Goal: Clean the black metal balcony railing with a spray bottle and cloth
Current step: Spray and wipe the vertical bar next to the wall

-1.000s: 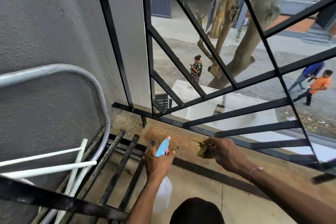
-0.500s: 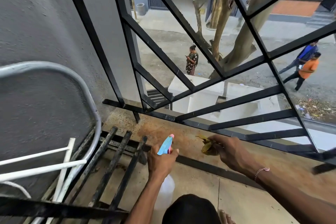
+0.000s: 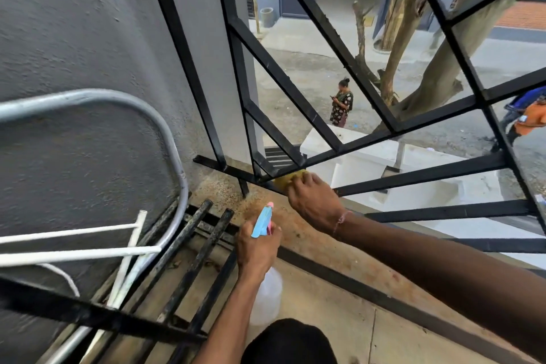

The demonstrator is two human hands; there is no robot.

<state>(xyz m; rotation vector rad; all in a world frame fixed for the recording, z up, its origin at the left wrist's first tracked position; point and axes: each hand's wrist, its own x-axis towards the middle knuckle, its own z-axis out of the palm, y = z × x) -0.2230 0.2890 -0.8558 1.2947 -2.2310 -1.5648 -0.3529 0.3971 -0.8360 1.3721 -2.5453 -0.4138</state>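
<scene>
The right hand (image 3: 313, 204) has moved up from the floor to the black railing (image 3: 419, 179). It now presses the yellow cloth (image 3: 288, 180) on the low bar near the corner, where many bars meet.

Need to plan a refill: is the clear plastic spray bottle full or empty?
Cannot tell. The clear plastic spray bottle with blue-and-pink trigger head is gripped by the left hand; its translucent body looks pale, showing no liquid line.

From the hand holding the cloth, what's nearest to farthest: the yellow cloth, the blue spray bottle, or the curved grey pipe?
1. Yellow cloth, gripped in the right hand, against the black metal railing.
2. Blue-topped clear plastic spray bottle, just below-left, in the left hand.
3. Curved grey metal pipe, far left by the wall.
</scene>
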